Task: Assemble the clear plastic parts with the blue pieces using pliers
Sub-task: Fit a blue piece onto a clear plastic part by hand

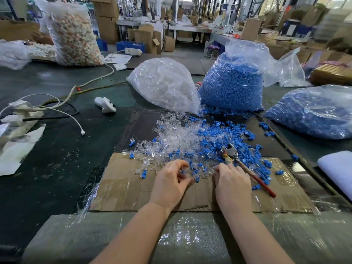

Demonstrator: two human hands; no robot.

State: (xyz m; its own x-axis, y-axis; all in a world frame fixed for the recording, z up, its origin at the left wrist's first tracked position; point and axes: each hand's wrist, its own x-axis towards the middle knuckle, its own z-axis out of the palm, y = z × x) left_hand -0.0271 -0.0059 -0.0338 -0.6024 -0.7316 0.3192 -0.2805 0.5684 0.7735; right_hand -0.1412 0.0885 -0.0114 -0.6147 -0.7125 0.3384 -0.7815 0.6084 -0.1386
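Progress looks pretty early to me. Loose clear parts (pixel 171 138) and blue pieces (pixel 224 141) are mixed in one big heap on the cardboard sheet (pixel 122 187) on the desk (pixel 57 159), and behind it sit a bag of clear parts (pixel 163 82) and a bag of blue pieces (pixel 231 84), both stuffed. A third bag (pixel 312 113) on the right seems to hold blue and clear bits together, maybe finished ones, can't say for sure. So loads left.

Left hand (pixel 171 183) has its fingers curled at the near edge of the heap, pinching what looks like a clear piece, though it's too blurry to swear by. Right hand (pixel 232 183) is curled knuckles-up; whether it holds anything, I can't tell. Pliers (pixel 245 164) with red handles lie on the heap just beside the right hand, seemingly not gripped.

Writing or labels: nothing readable anywhere, background boxes are a blur.
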